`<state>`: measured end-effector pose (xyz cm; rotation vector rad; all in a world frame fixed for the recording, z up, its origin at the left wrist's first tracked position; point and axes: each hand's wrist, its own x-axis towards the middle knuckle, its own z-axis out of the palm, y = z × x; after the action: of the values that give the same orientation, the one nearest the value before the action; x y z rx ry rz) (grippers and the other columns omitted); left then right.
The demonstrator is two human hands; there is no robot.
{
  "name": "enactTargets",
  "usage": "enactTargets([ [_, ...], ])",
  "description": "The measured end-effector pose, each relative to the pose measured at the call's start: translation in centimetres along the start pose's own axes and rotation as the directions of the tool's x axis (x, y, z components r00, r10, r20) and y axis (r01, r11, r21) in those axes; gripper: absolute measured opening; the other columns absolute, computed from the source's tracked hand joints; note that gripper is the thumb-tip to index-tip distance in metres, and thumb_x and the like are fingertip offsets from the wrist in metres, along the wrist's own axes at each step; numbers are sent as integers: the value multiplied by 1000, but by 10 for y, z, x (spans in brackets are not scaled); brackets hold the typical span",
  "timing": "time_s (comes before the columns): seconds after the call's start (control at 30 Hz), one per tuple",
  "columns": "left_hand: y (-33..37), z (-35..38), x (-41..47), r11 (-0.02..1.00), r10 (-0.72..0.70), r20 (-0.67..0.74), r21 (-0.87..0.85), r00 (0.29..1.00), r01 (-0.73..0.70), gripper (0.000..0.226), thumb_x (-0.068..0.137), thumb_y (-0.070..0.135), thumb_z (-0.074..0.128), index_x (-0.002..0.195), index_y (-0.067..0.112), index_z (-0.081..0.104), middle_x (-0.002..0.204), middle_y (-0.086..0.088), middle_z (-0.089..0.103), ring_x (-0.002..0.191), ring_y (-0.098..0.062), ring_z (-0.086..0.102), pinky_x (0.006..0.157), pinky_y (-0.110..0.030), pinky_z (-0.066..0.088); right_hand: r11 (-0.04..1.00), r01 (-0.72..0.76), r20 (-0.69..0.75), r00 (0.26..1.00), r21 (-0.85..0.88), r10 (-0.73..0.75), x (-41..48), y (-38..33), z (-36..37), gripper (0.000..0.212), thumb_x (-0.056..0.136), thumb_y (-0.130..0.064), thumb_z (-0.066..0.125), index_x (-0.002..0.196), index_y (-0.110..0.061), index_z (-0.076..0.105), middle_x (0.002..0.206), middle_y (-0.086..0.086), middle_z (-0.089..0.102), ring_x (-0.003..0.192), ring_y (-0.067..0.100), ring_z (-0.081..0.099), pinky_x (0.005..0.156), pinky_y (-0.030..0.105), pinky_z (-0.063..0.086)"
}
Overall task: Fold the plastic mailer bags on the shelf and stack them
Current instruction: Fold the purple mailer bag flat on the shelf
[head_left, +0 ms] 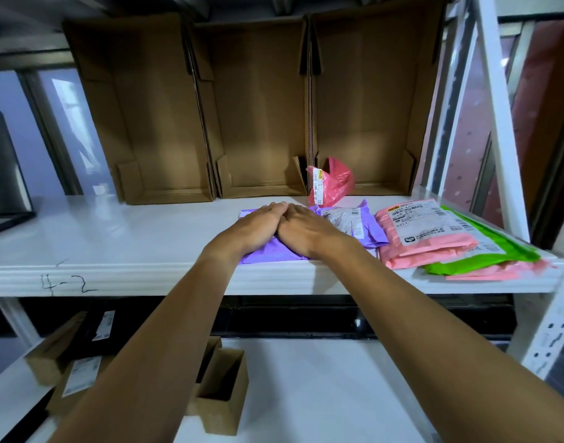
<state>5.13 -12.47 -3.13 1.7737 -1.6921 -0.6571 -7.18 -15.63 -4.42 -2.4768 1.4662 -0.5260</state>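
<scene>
A purple mailer bag (367, 227) with a crumpled shipping label lies on the white shelf (120, 241) near its front edge. My left hand (258, 227) and my right hand (306, 230) press flat on it side by side, fingers straight and touching each other. To the right sits a stack of folded mailers: a pink one (424, 238) on top, a green one (488, 255) under it, and more pink below. A crumpled red bag (333, 182) with a label stands behind the purple one.
Three open cardboard boxes (258, 116) stand on their sides along the back of the shelf. A white upright post (501, 123) frames the right side. The lower shelf holds small cardboard boxes (223, 391) and labelled parcels (79, 375) at the left.
</scene>
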Motion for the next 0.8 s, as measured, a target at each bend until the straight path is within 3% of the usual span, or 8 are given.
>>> enactTargets([
  [0.1, -9, 3, 17, 998, 4, 24, -58, 1000, -3, 101, 56, 107, 25, 140, 55, 46, 153, 24, 42, 145, -8, 33, 121, -44, 17, 998, 51, 22, 998, -25, -51, -4, -3, -2, 69, 89, -43, 11, 153, -23, 31, 157, 9, 35, 144, 26, 30, 119, 47, 25],
  [0.27, -3, 3, 12, 999, 1, 40, -35, 999, 0, 100, 49, 111, 25, 133, 62, 49, 152, 22, 44, 145, -15, 34, 119, -49, 19, 999, 49, 37, 998, 1, -49, -8, -5, -6, 63, 90, -46, 14, 145, -29, 41, 151, 6, 44, 135, 26, 43, 113, 48, 35],
  [0.47, 11, -6, -14, 999, -38, 80, 4, 996, 38, 73, 80, 91, 23, 133, 53, 55, 148, 11, 50, 134, -22, 45, 116, -42, 28, 999, -22, 93, 996, 46, 17, -1, -7, -12, 61, 88, -48, 21, 140, -32, 49, 148, 4, 49, 130, 26, 48, 107, 48, 41],
  [0.67, 2, -3, -2, 997, -68, 31, 31, 997, 67, 79, 79, 87, 17, 140, 49, 50, 153, 7, 47, 136, -22, 44, 117, -43, 28, 997, -58, 120, 991, 45, 53, 2, -9, -16, 65, 90, -50, 23, 149, -30, 39, 157, 5, 37, 142, 27, 35, 115, 49, 31],
  [0.8, -2, -3, 2, 995, -86, 11, 55, 996, 85, 68, 97, 73, 11, 149, 41, 41, 156, -1, 42, 141, -25, 39, 115, -38, 26, 989, -142, 156, 979, 43, 133, 8, -13, -27, 59, 96, -42, 35, 151, -20, 37, 159, 7, 32, 143, 30, 33, 116, 46, 31],
])
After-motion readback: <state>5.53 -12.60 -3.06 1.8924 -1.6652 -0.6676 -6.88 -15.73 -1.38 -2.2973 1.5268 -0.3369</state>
